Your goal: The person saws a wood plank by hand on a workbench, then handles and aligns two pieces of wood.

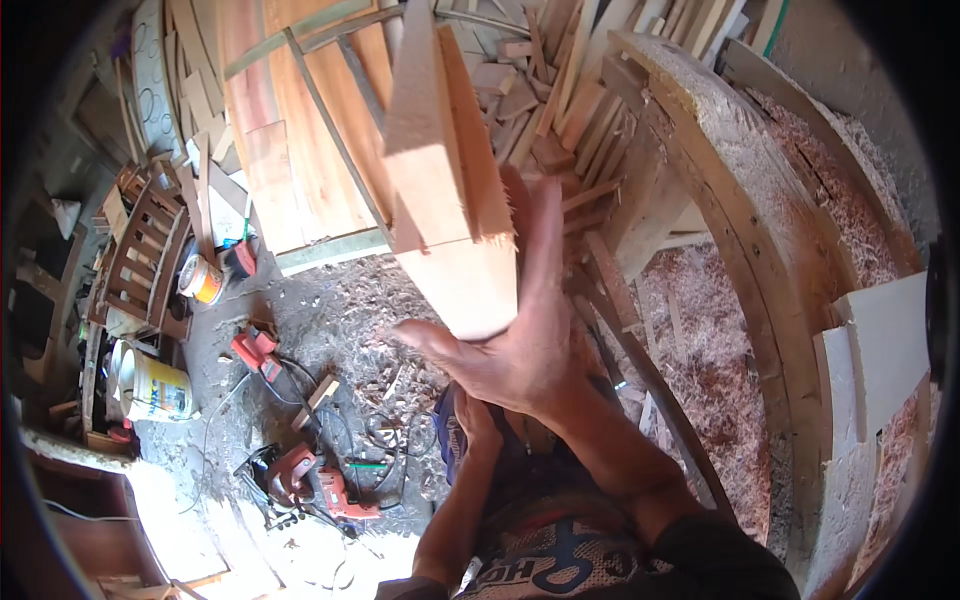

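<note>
A long pale wooden piece (455,285) points away from me, its near end lit brighter than the rest. A second, darker wooden face (485,190) runs along its right side. My right hand (520,340) cups the near end in its palm, with the fingers up along the right side and the thumb out to the left, below the wood. Lower down, my left hand (478,422) is close to my body, just under the right hand. Its fingers are mostly hidden, and I cannot make out anything in it.
A wooden panel (300,150) with dark strips lies beyond. Wood offcuts (520,100) are heaped at the back. A dusty workbench (750,200) curves along the right, beside shavings (700,380). Red power tools (345,495) with cables, a white bucket (155,390) and a small tub (203,280) stand left.
</note>
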Tool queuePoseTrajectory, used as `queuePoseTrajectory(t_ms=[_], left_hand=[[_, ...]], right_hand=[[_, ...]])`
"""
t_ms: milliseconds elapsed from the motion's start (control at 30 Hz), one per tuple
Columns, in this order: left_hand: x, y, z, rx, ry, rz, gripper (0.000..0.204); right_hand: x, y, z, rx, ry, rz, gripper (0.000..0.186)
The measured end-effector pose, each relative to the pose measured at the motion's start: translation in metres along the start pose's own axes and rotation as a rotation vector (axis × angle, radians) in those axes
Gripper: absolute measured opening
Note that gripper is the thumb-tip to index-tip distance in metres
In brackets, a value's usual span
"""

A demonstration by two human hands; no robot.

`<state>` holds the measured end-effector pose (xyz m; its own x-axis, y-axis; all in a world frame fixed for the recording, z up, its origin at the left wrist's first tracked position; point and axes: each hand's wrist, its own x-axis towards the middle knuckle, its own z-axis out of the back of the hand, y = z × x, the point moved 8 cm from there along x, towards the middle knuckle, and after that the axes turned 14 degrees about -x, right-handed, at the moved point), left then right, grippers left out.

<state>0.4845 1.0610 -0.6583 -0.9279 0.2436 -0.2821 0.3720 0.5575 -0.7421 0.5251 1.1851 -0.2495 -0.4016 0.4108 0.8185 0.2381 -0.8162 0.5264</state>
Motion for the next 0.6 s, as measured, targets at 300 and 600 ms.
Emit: queuePoseTrajectory(t_ms=[300, 600], left_hand=[[-0.066, 0.059, -0.032, -0.587, 0.032, 0.813, 0.075], [-0.062, 0.087, -0.012, -0.637, -0.019, 0.859, 0.08]], right_hand=[[-0.033, -0.008, -0.023, 0.051, 0.332, -0.541, 0.097], [-0.035, -0.017, -0.003, 0.012, 0.283, -0.236, 0.109]])
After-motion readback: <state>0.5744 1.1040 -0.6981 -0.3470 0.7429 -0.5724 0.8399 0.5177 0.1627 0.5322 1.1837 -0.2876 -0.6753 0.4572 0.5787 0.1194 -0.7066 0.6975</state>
